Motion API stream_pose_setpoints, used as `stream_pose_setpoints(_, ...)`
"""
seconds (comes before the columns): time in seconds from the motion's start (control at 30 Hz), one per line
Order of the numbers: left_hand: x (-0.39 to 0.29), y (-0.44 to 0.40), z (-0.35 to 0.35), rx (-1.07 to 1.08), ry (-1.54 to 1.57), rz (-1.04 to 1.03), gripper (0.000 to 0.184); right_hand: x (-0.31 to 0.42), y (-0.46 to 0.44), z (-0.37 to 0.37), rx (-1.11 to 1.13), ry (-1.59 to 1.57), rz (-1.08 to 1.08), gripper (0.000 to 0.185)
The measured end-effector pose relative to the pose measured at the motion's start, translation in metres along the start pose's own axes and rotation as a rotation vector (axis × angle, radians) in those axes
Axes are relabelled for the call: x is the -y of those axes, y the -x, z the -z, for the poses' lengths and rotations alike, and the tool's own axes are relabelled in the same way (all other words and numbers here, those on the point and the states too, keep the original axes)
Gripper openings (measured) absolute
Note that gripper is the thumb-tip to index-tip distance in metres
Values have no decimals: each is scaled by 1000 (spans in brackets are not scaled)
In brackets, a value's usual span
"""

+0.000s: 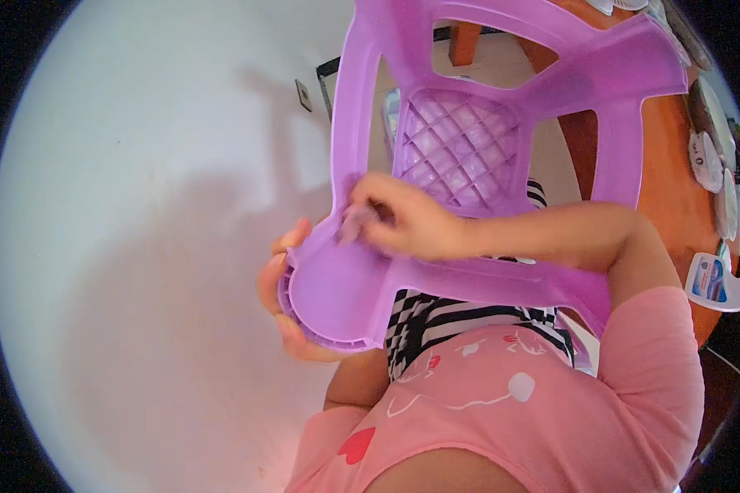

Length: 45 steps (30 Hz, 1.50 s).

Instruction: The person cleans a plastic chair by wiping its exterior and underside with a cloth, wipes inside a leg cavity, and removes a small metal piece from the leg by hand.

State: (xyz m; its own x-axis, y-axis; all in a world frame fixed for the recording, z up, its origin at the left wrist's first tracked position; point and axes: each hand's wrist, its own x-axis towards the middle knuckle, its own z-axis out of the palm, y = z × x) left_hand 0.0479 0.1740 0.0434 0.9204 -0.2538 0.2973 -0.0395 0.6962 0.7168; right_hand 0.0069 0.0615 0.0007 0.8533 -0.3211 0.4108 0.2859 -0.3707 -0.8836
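Purple plastic stool [460, 148], centre to upper right; left hand [270, 285] curled round one leg [337, 297], left of centre; right hand [407, 215], mid-frame, pinching cloth [354, 223] there. Leg under way, I judge; remainder indistinguishable.

The stool [534, 99] is moulded plastic, smooth with a soft sheen, its seat [462, 152] ribbed in a raised lattice. The crumpled rag [353, 223] looks like cloth, though blurred. The shirt [551, 411] and striped garment [448, 316] are matt fabric, the wall [140, 205] matt, the surface [666, 189] wood-like, the labelled container [707, 281] smooth plastic.
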Motion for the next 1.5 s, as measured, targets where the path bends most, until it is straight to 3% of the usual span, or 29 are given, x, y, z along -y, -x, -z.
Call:
stream_pose_setpoints(0.07, 4, 7, -2, -45, 58, 5, 53, -68, 24, -6, -67, -418, -417, 10)
stream_pose_setpoints(0.13, 7, 4, -2, -82, 124, 10, 53, -74, 24, -1, -64, -281, -474, 9)
stream_pose_setpoints(0.2, 8, 2, 4, 23, -157, -166, 52, -72, 24, -4, -44, -147, -532, 8)
stream_pose_setpoints(0.4, 8, -1, -10, -44, 47, -32, 53, 66, -17, -2, -105, -186, -89, 11)
stream_pose_setpoints(0.53, 8, -6, -15, -124, 20, -50, 54, 57, -28, -4, -120, -31, 241, 16)
stream_pose_setpoints(0.67, 10, 0, 1, -78, 36, -68, 54, -36, 14, -8, -93, 201, -48, 16)
stream_pose_setpoints(0.73, 12, 3, 7, 19, 71, -72, 55, -78, 32, 4, 121, 178, -423, 15)
stream_pose_setpoints(0.77, 11, 2, 6, 53, 78, -57, 55, -87, 37, 7, 116, 180, -423, 15)
stream_pose_setpoints(0.83, 11, -2, 2, 116, 84, -44, 55, -103, 38, 16, 5, 194, -586, 17)
stream_pose_setpoints(0.87, 10, -3, 2, 145, 78, -41, 56, -104, 31, 22, 2, 194, -585, 17)
stream_pose_setpoints(0.9, 9, -5, 0, 163, 76, -30, 56, -106, 22, 31, -139, 248, -561, 19)
stream_pose_setpoints(1.0, 8, -6, -4, 221, 61, -9, 56, -96, -22, 72, -516, 342, -328, 25)
stream_pose_setpoints(1.07, 8, -8, -6, 261, 56, 6, 56, -79, -63, 98, -674, 282, -118, 27)
stream_pose_setpoints(1.1, 7, -10, -7, 280, 46, 17, 57, -61, -77, 97, -685, 285, -121, 27)
stream_pose_setpoints(1.17, 9, -14, -2, 331, 14, -6, 58, -27, -95, 82, -581, 0, -110, 21)
stream_pose_setpoints(1.23, 11, -13, 0, 383, -24, -33, 59, -36, -78, 39, -414, 160, -108, 19)
stream_pose_setpoints(1.3, 13, -5, 1, 328, 289, 62, 60, -23, -20, -7, -234, 90, 3, 18)
stream_pose_setpoints(1.37, 13, -3, 9, 332, 263, 69, 60, -5, 2, -1, -47, 62, 21, 18)
stream_pose_setpoints(1.47, 10, -3, 13, 303, 239, 100, 61, -13, -27, 9, 2, 65, -103, 17)
stream_pose_setpoints(1.5, 7, -6, 13, 290, 233, 122, 61, -15, -42, 15, -102, 78, -167, 14)
